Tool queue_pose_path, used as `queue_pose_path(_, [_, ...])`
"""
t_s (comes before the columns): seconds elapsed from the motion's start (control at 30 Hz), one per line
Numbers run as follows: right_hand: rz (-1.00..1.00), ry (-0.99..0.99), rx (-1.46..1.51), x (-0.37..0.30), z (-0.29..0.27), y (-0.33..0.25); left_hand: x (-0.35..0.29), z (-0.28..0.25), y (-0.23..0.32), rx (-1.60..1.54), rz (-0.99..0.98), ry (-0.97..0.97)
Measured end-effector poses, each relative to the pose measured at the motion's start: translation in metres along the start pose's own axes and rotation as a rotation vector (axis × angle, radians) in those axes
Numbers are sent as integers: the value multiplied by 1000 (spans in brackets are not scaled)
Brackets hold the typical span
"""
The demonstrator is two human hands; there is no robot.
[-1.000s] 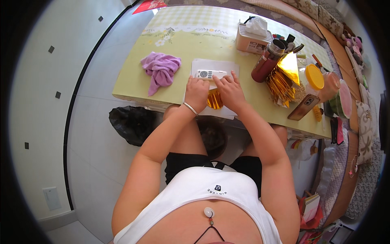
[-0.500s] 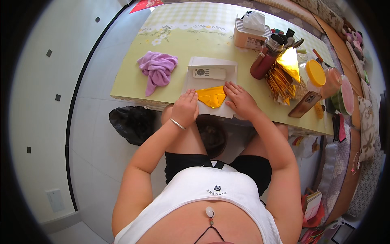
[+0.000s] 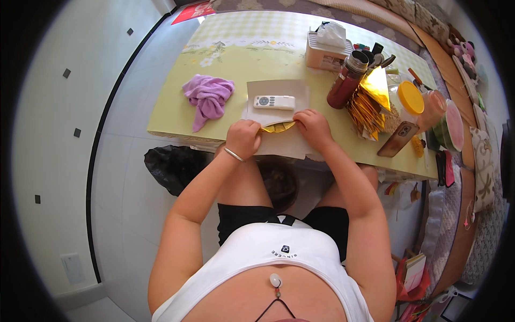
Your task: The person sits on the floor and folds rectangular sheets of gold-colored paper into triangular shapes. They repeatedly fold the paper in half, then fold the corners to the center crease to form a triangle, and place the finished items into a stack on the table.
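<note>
A shiny gold sheet of folded foil paper [image 3: 278,127] spans the gap between my two hands, at the near edge of the table. Its left end is pinched in my left hand [image 3: 244,138], which wears a bracelet at the wrist. My right hand [image 3: 313,127] grips the opposite end with its fingers closed. Only a narrow band of the gold shows. Beneath it lies a white paper sheet [image 3: 289,146], and just beyond my hands a white remote control [image 3: 274,102] rests on that paper.
A purple cloth [image 3: 208,99] lies to the left. On the right stand a dark red thermos [image 3: 343,86], a stack of folded gold papers [image 3: 365,114], a yellow-lidded jar [image 3: 410,98] and a propped phone [image 3: 398,139]. A tissue box [image 3: 324,51] is farther back; a black bag [image 3: 174,166] sits below.
The gold foil paper lay flat with a pointed flap toward me under my flatter hands; now its edge is lifted and narrower, and my fingers have curled around both ends.
</note>
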State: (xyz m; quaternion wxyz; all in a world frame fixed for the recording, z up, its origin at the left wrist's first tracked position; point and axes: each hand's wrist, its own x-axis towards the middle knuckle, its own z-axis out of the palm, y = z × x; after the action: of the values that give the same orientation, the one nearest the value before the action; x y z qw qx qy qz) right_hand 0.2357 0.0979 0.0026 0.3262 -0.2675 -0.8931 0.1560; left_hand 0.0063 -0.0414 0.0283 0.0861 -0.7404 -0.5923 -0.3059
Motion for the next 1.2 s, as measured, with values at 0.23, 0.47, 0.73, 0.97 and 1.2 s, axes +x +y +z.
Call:
queue_pose_path(0.23, [609, 227, 863, -2, 9, -15, -1, 17, -20, -1076, -926, 190])
queue_pose_path(0.47, [588, 353, 956, -15, 9, -25, 0, 13, -12, -1292, -1031, 255])
queue_pose_path(0.73, [534, 344, 945, -25, -6, -48, -2, 10, -9, -1350, -1017, 303])
queue_pose_path(0.97, [688, 369, 1115, -35, -26, -50, -3, 3, 0, -1264, -903, 177])
queue_pose_path(1.2, [857, 140, 1067, -51, -44, -38, -3, -4, 5, -1132, -870, -48])
